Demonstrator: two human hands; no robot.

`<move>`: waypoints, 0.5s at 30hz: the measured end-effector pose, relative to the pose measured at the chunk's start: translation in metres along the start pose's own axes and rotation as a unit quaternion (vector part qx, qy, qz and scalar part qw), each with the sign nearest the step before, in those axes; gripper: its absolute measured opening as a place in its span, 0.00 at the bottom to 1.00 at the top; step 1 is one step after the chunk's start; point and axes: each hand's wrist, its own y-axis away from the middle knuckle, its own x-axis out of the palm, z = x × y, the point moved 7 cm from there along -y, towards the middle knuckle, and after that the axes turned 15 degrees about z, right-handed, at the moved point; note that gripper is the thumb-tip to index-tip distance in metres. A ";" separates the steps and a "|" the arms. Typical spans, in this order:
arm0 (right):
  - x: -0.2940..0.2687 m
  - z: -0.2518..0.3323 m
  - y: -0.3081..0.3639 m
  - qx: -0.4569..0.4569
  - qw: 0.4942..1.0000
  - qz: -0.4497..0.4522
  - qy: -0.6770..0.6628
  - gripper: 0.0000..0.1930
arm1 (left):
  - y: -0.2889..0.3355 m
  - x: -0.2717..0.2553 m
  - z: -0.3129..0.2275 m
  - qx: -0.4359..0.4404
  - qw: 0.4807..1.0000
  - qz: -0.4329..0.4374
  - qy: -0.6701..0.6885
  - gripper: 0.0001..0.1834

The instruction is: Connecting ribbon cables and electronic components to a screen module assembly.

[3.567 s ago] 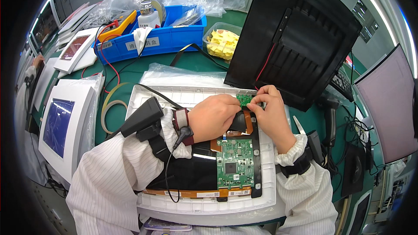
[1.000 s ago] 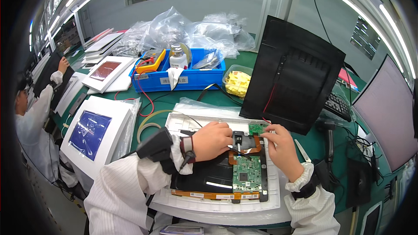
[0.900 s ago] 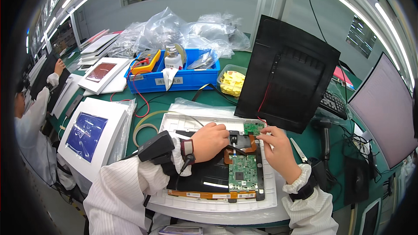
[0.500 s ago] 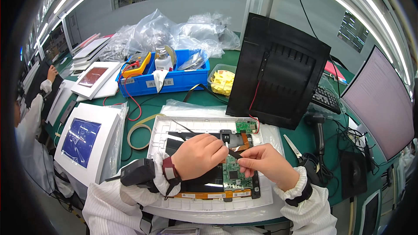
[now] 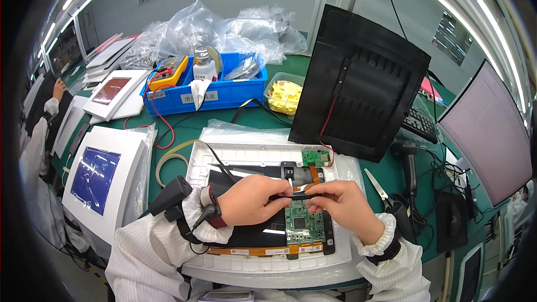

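A narrow black strip [image 5: 302,197] stretches between my two hands, just above an open device in a white frame [image 5: 196,162]. My left hand [image 5: 254,198] pinches one part of it, and a loose length [image 5: 218,159] arcs away from that hand toward the upper left. Thumb and fingers of my right hand [image 5: 347,207] grip the strip's other end. Beneath the hands lies a green circuit board [image 5: 305,223] with an orange flex cable [image 5: 268,250] along its lower side. A smaller green board [image 5: 316,158] sits at the frame's top right.
A black panel [image 5: 358,84] stands tilted behind the device, joined by a red wire. Left are a tape roll [image 5: 168,170] and white-framed screen [image 5: 100,182]. Behind are a blue bin [image 5: 224,98] and tub of yellow pieces [image 5: 285,96]. Scissors [image 5: 377,187] and scanner [image 5: 411,173] lie right.
My left hand has turned and dropped slightly, its thumb now visible. The strip between my hands now runs nearly level, and its loose length arcs higher. The view has shifted a little.
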 end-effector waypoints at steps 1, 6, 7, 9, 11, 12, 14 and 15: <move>0.000 -0.001 -0.001 0.003 1.000 0.002 0.001 0.08 | 0.001 -0.001 -0.002 0.025 0.999 -0.014 -0.043 0.04; -0.002 -0.002 -0.003 -0.027 0.999 -0.014 0.031 0.07 | 0.004 -0.002 -0.005 0.054 0.994 -0.039 -0.083 0.04; -0.001 -0.002 -0.003 -0.025 0.999 -0.013 0.032 0.07 | 0.004 -0.002 -0.004 0.050 0.995 -0.043 -0.078 0.04; 0.001 0.004 -0.003 -0.046 0.995 -0.015 0.084 0.07 | 0.005 -0.002 -0.003 0.045 0.995 -0.047 -0.071 0.04; 0.004 0.007 -0.005 -0.042 0.993 -0.014 0.110 0.07 | 0.005 -0.001 -0.002 0.037 0.995 -0.052 -0.081 0.05; 0.006 0.009 -0.005 -0.042 0.990 -0.014 0.135 0.07 | 0.005 -0.001 -0.002 0.037 0.995 -0.052 -0.080 0.05; 0.008 0.008 -0.007 -0.045 0.988 -0.014 0.145 0.07 | 0.005 0.001 -0.002 0.036 0.995 -0.048 -0.074 0.05; 0.008 0.008 -0.007 -0.050 0.987 -0.016 0.154 0.07 | 0.004 0.001 -0.002 0.036 0.995 -0.048 -0.074 0.05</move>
